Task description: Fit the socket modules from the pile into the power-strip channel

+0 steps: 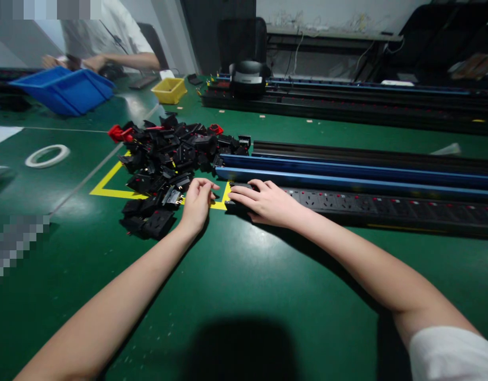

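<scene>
My right hand [265,201] lies over the left end of a long black strip [358,203] fitted with a row of sockets, its fingers spread along the top. Just left of that end, my left hand [198,203] hovers by the yellow tape corner with fingers curled together; whether something small is between them is hidden. A heap of black socket parts [184,148] sits beyond and to the left of my left hand. A few more black parts [156,223] lie nearer, left of my left wrist. Behind the strip run blue rails [327,177].
A blue bin [69,90] and a yellow bin [169,91] stand at the back left, near another person's hands. A tape roll [47,156] lies at left. More long black strips [347,108] cross the far side.
</scene>
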The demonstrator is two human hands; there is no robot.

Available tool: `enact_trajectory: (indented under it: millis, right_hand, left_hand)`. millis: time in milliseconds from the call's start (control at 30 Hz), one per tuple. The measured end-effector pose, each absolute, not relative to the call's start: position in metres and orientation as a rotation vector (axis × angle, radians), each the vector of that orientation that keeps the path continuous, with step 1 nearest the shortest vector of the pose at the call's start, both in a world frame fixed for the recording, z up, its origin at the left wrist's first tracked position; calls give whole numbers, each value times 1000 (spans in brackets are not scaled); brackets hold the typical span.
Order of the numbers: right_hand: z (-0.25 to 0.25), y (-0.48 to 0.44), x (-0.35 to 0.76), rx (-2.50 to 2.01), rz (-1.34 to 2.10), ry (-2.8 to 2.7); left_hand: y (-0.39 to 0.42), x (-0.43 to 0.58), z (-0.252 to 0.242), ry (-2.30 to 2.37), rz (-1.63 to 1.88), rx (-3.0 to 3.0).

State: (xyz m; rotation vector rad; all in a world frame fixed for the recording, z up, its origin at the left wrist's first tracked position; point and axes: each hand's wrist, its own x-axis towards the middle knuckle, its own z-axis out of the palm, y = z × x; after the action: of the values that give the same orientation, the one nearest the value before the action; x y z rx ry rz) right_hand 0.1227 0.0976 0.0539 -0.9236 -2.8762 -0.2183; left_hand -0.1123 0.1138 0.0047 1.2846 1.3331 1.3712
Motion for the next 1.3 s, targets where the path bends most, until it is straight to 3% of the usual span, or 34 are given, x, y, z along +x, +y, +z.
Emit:
enact_trajectory:
  millis: [467, 667, 800, 967, 1300]
  right_hand:
    - [57, 93, 121, -1014, -261, -2784]
    - [57, 92, 125, -1027, -252, -2787]
    - [58, 91, 124, -1081, -228, -2781]
    - [59, 91, 124, -1094, -175, -2792]
    - [63, 90, 124, -1087, -154, -2813]
  left_hand:
    - [110, -109, 7, 1369, 1309, 1394]
    - [131, -105, 38, 1508, 1255, 1958]
    - [181, -90, 75, 1414, 740, 2646]
    - [262, -71, 83, 1199, 162, 2886]
    - [310, -95, 76, 1200, -176, 2887]
